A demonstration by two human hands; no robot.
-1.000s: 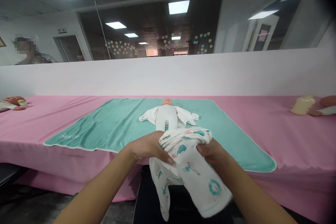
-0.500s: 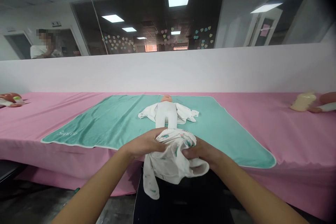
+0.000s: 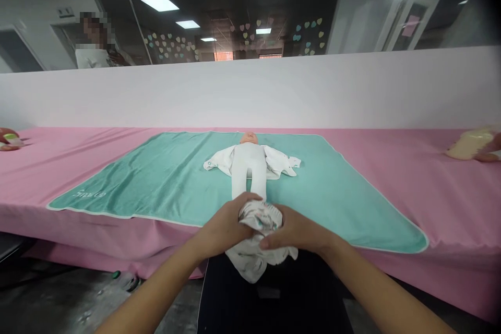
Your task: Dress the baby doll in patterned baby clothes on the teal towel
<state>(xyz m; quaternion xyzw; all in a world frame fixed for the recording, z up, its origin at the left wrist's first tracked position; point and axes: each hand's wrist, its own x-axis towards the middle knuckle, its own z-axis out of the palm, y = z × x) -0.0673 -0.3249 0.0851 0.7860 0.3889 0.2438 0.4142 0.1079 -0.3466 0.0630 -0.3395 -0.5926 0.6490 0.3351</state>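
While clasping a crumpled white cloth garment with small coloured prints [image 3: 261, 216], facing a baby doll with a white body [image 3: 249, 162]

Holding the garment low and central, just before the near edge of a teal plush blanket with pale edging [image 3: 344, 203]. Curled around one side with the left hand [image 3: 226, 225], fingers mostly behind the folds; gripped opposite with the right hand [image 3: 299, 230], thumb laid across the front. Keeping only bunched cloth between the two. Gathered tight at the top, hanging loose beneath, over a black surface [image 3: 274, 305]; too crumpled to name its cut with certainty.

Looking across at the doll, laid face up on the blanket, legs pointing this way, feet hidden behind the hands. Spread open under its back, with sleeves out to either side: a white printed top [image 3: 279, 163]. Stretched beneath the blanket: a smooth pink tablecloth [image 3: 391, 162]. Bordering its far side: a low white partition [image 3: 250, 94]. Visible past that, at upper left: a person in white clothing [image 3: 92, 58].
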